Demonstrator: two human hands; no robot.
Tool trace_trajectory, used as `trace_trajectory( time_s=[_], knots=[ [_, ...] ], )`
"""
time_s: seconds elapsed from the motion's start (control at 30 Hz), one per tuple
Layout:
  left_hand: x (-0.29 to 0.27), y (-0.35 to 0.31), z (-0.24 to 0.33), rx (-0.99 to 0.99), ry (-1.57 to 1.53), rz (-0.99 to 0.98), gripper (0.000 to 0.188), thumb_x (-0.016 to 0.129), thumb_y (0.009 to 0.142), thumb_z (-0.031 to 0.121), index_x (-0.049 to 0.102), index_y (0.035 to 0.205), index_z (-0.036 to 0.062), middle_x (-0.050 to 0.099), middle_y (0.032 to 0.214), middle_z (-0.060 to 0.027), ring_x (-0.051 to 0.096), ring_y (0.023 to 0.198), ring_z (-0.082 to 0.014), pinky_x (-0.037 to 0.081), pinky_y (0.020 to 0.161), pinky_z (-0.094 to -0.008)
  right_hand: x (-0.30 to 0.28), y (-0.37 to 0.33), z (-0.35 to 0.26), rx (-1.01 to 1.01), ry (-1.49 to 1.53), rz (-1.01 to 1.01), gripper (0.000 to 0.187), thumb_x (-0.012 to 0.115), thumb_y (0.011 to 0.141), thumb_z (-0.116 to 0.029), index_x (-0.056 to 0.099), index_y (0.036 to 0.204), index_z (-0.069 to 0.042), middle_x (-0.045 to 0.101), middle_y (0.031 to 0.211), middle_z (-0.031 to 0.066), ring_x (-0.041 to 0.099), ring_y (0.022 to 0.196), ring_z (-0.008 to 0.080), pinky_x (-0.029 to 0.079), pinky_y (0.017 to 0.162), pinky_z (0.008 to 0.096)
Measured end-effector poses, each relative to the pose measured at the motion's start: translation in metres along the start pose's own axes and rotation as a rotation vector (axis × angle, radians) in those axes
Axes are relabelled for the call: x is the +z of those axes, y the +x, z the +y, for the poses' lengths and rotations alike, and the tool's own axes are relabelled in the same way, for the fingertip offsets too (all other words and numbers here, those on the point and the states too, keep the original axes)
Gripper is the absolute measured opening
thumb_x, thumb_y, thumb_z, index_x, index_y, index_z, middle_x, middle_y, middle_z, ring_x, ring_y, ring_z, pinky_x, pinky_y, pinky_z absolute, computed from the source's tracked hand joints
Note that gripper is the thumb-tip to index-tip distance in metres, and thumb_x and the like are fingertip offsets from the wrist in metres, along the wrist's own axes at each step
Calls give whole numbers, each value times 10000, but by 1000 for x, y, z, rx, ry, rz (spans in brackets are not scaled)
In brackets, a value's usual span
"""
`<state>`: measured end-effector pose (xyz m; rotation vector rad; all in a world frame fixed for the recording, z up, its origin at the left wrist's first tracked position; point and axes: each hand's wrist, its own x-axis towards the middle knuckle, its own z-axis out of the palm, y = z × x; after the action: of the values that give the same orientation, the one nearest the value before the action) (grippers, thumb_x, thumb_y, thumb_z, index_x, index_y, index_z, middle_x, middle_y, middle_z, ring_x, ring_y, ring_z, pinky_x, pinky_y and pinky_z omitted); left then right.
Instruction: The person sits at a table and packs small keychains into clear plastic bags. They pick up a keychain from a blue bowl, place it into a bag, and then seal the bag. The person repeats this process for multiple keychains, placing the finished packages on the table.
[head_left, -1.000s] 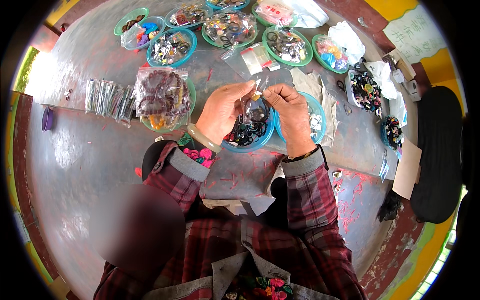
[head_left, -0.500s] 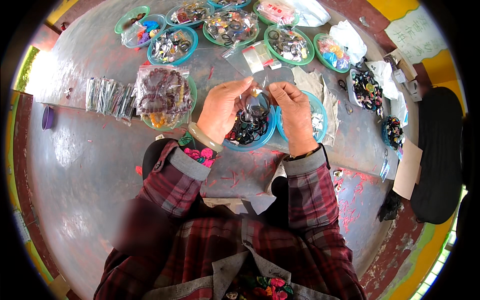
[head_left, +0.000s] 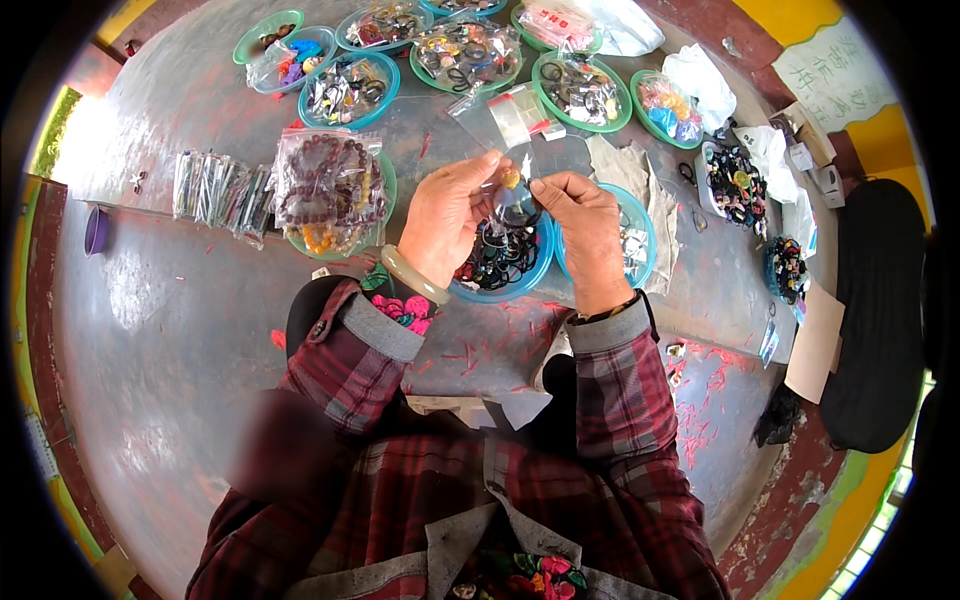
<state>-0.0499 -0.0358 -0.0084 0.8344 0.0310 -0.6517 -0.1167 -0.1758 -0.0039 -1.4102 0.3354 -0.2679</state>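
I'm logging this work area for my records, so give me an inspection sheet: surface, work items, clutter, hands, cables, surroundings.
Surface: grey ledge with reddish marks; red scraps lie below.
Work items: clear bag with dark loop and yellow piece; blue basin of dark loops beneath.
Clutter: bagged beads, white bag, green basin of packets.
Hands: left hand holds the clear bag; right hand pinches its edge.
Cables: nothing seen.
Surroundings: yellow wall, unidentified black object.
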Motion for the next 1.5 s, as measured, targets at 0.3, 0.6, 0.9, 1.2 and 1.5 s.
trace_trajectory(
  time_s=[0.3, 0.6, 0.9, 1.2, 1.5],
  knots=[
    [-2, 1, 0, -47, 42, 9, 283, 599, 852, 232, 604, 978, -21, 628, 920, -102, 562, 797, -126, 439, 690, -240, -4, 1, 1, 54, -6, -75, 106, 642, 810, -92, 626, 764, 3, 567, 658, -35, 458, 577, 21, 349, 502, 173],
    [-3, 3, 2, -80, -5, 20, 267, 600, 849, 210, 597, 962, -32, 628, 890, -111, 568, 769, -140, 461, 669, -256, -8, 2, 2, 64, -75, -58, 96, 636, 812, -90, 623, 845, 0, 586, 718, -29, 480, 618, 17, 381, 540, 169],
    [-19, 13, -1, -109, -167, 48, 239, 578, 865, 191, 593, 947, -33, 612, 855, -97, 598, 760, -190, 510, 671, -297, 0, -6, -16, -704, -867, -111, 400, 572, 641, 66, 615, 1013, -75, 558, 1093, 126, 511, 1028, 337, 423, 868, 396],
    [-12, 9, -2, -92, 0, 168, 337, 610, 841, 324, 572, 989, 23, 582, 1011, -94, 549, 936, -162, 443, 807, -313, -12, 1, -7, 10, 55, 110, 138, 633, 773, -38, 656, 908, -24, 661, 851, 67, 613, 747, 178, 455, 707, 289],
    [2, -1, 2, -114, 185, -91, 318, 639, 820, 292, 590, 1004, 38, 606, 1004, -43, 542, 955, -132, 403, 850, -295, -21, 6, 0, 215, 396, 63, 110, 621, 822, -122, 621, 896, -41, 653, 828, 50, 617, 733, 139, 414, 629, 235]
  ],
)
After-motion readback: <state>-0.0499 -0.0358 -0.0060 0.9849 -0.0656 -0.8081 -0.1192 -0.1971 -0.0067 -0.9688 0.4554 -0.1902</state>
